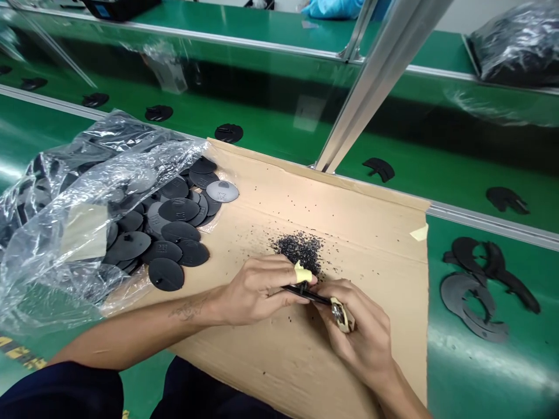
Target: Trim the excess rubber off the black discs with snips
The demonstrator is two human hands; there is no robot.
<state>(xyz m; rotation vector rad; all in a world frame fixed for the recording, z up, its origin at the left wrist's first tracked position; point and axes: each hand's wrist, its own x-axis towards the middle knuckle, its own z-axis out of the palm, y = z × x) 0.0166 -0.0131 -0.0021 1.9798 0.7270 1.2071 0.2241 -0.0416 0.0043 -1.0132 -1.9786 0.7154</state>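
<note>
My left hand (257,291) is closed around a thin black plastic disc (305,294), seen edge-on, over a sheet of brown cardboard (349,233). A yellow finger cot covers one fingertip of this hand. My right hand (362,326) grips a small trimming knife (343,315) with a tan handle, its blade against the disc's edge. A pile of black shavings (301,249) lies just beyond the hands.
A clear plastic bag (65,233) spills several black discs (174,233) at the left. Cut black ring pieces (476,291) lie on the green bench at right. Black parts (379,169) ride the green conveyor behind an aluminium post (371,87).
</note>
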